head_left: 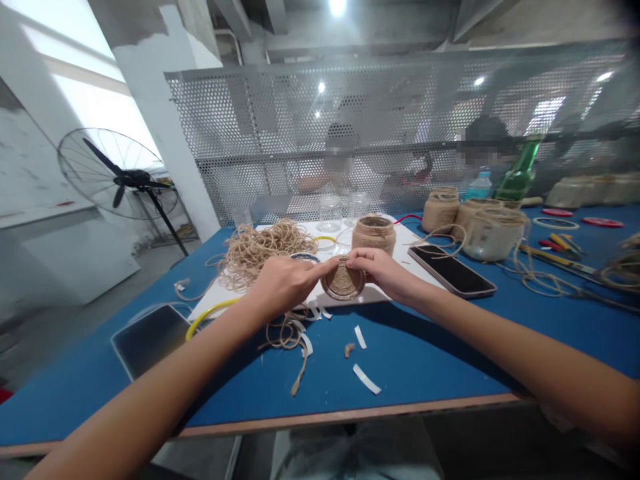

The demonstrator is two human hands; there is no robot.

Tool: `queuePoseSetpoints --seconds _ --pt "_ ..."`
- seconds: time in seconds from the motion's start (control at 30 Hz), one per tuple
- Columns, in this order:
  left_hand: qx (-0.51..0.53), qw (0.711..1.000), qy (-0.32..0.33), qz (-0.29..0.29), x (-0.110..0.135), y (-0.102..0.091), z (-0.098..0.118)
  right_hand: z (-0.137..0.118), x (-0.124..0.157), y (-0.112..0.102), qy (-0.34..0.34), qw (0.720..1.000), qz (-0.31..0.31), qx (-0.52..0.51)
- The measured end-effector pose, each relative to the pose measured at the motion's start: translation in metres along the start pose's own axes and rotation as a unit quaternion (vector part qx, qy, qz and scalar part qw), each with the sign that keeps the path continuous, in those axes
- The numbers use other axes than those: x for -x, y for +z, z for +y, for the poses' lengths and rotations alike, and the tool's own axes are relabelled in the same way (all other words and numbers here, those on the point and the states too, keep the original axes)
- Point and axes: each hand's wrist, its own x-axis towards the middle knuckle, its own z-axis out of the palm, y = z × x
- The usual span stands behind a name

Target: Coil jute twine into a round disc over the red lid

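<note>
A round lid-like disc (pixel 343 279) faced with coiled brown twine is held upright above the table's near-middle part. My right hand (pixel 377 269) grips its upper right edge, fingers closed and thumb on the rim. From the left, my left hand (pixel 287 283) reaches over with the index finger stretched onto the disc's top edge; its other fingers are curled, and the thumb is hidden. Just behind the disc stands a jar wrapped in twine (pixel 374 235). A big loose heap of twine (pixel 270 250) lies beyond my left hand on a white sheet (pixel 220 293).
A phone (pixel 453 270), more twine-wrapped jars (pixel 440 210) and a green bottle (pixel 520 170) stand or lie right. Paper strips (pixel 367 379) and twine scraps (pixel 349 349) litter the front. A dark flat tray-like object (pixel 153 340) lies left. A perforated screen (pixel 300 133) closes the back.
</note>
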Motion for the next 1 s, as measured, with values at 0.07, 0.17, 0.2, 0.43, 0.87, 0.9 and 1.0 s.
queuePoseSetpoints --seconds 0.07,0.17,0.2,0.43,0.87,0.9,1.0 --pt "-0.002 1.0 -0.001 -0.001 0.0 0.0 0.0 0.0 0.0 0.0 0.001 1.0 -0.004 0.002" --pt "-0.007 1.0 -0.003 -0.004 -0.001 0.0 0.001 0.0 0.0 0.0 0.003 1.0 -0.004 0.003" --pt "-0.007 1.0 -0.005 -0.004 -0.001 0.0 0.001 -0.001 0.0 0.0 0.003 1.0 -0.003 0.0" --pt "0.041 0.998 -0.045 -0.019 -0.003 -0.003 0.005 -0.003 0.0 0.0 -0.021 0.998 -0.007 -0.058" --pt "0.202 0.968 -0.145 -0.043 -0.008 -0.011 0.01 -0.003 -0.001 -0.002 -0.033 0.995 0.01 -0.098" --pt "0.214 0.964 -0.152 -0.041 -0.009 -0.011 0.011 -0.003 -0.001 -0.002 -0.035 0.994 0.011 -0.099" --pt "0.252 0.949 -0.182 -0.048 -0.012 -0.014 0.013 -0.003 -0.001 -0.002 -0.043 0.994 0.016 -0.1"
